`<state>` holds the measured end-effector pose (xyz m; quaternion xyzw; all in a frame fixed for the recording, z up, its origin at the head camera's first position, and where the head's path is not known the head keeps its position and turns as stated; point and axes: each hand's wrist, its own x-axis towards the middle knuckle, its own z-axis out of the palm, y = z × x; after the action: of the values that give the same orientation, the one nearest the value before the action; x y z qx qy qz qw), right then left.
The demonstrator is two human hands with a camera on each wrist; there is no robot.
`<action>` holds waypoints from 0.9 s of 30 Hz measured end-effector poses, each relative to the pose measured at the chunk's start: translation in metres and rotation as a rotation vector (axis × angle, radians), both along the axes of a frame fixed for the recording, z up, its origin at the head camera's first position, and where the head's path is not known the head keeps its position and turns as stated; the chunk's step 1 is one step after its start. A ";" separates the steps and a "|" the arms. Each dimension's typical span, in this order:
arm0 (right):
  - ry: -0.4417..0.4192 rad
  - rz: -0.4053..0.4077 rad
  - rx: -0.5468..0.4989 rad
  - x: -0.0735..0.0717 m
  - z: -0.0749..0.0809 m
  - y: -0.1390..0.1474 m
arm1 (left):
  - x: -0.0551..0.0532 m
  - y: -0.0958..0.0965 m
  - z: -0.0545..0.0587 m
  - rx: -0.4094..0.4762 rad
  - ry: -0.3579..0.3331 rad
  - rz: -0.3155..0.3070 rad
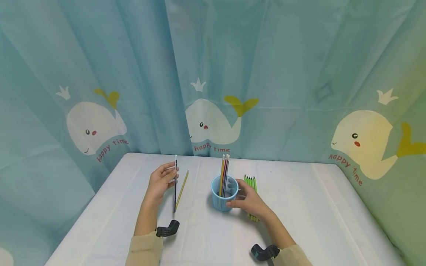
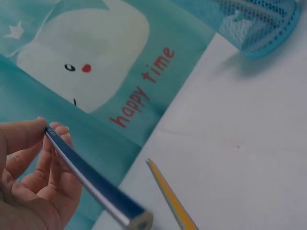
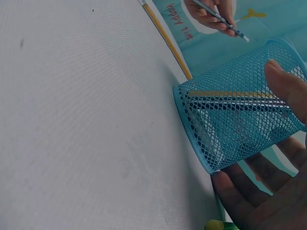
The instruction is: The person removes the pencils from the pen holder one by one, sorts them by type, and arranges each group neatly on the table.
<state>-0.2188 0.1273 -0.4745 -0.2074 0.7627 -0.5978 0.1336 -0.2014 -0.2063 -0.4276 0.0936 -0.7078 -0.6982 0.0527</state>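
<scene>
On the left, my left hand [image 1: 162,181] pinches a dark blue pencil [image 2: 96,177] between thumb and fingers. In the head view that pencil stands nearly upright, its lower end beside a yellow pencil [image 1: 182,189] lying on the table. My right hand [image 1: 247,199] holds a light blue mesh pencil cup [image 1: 219,203] from its right side, thumb in front and fingers behind. Several pencils [image 1: 225,170], one of them yellow, stand in the cup and lean together. Through the mesh in the right wrist view, the cup's pencils [image 3: 235,98] show as stripes.
A row of several green pencils [image 1: 254,184] lies just right of the cup, partly hidden by my right hand. The white table [image 1: 309,207] ends at a teal curtain [image 1: 286,133] printed with whales. A black wrist device [image 1: 168,229] sits at each sleeve.
</scene>
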 end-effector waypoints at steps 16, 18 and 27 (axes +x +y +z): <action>-0.004 -0.008 0.009 0.000 0.001 0.000 | -0.011 -0.001 -0.030 -0.270 -0.054 0.073; -0.005 -0.008 0.013 0.001 0.001 -0.001 | -0.012 0.000 -0.034 -0.303 -0.064 0.083; 0.004 0.000 0.013 0.001 0.001 0.000 | -0.015 0.001 -0.044 -0.313 -0.067 0.101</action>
<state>-0.2179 0.1270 -0.4735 -0.2076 0.7669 -0.5924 0.1333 -0.2160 -0.2052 -0.4716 0.1427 -0.8037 -0.5724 0.0779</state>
